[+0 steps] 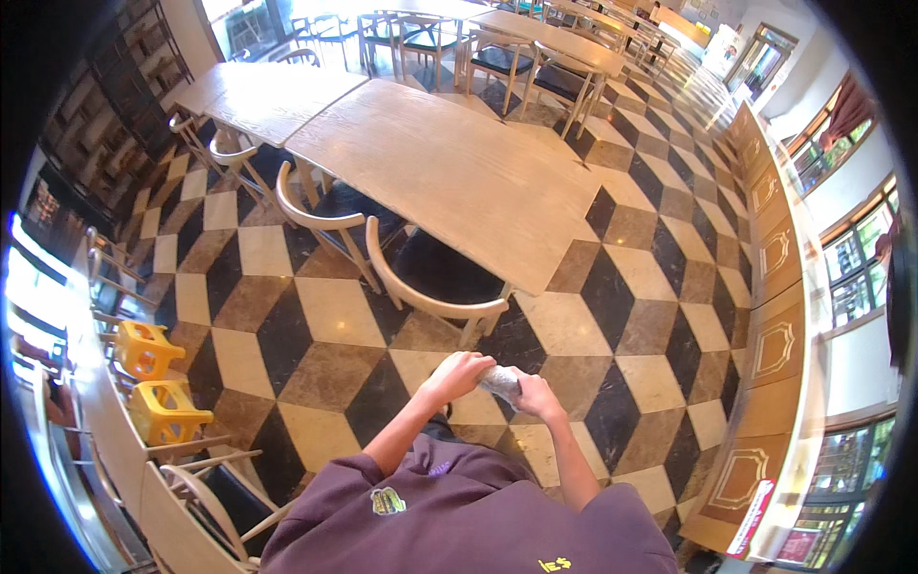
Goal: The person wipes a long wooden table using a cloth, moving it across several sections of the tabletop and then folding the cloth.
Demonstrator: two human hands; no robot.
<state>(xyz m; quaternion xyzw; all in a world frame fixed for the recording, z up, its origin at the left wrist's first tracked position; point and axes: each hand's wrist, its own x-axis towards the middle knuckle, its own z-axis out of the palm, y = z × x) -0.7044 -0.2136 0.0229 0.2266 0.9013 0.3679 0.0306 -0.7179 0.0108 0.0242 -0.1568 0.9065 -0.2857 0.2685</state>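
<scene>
My left hand and my right hand are close together in front of my body, fingers wrapped round the two ends of a bunched grey cloth. Only the middle of the cloth shows between my fists, looking crumpled and slightly shiny. Both hands are in the air over the patterned floor. Past them stands a long light-wood table, with a curved-back wooden chair at its near end. My hands do not touch either one.
Another wooden table adjoins the first at the far left. More chairs and tables stand behind. Two yellow plastic stools are at the left, near a wooden chair. A wood-panelled ledge runs along the right under windows.
</scene>
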